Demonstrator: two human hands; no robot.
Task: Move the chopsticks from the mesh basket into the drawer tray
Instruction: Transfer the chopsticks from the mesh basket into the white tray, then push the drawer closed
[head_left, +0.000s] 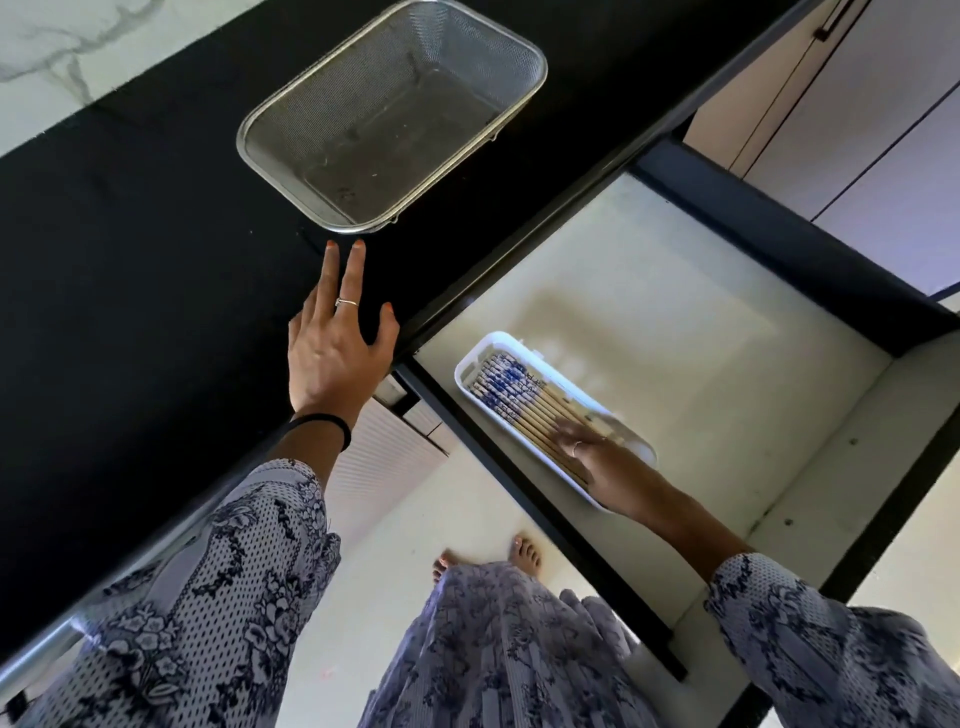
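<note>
From the head view, the mesh basket sits on the black counter holding no chopsticks. The left hand lies flat just beside it, fingers straight and spread. In the open drawer, the chopsticks lie side by side in the white tray (blue-patterned tops). The right hand rests on their lower ends; its fingers are blurred, seemingly relaxed.

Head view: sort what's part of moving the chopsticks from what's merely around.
Job: mesh basket, now empty; chopsticks in the white tray; open drawer; right hand on the chopsticks; left hand.
Around: black countertop; cabinet doors.
</note>
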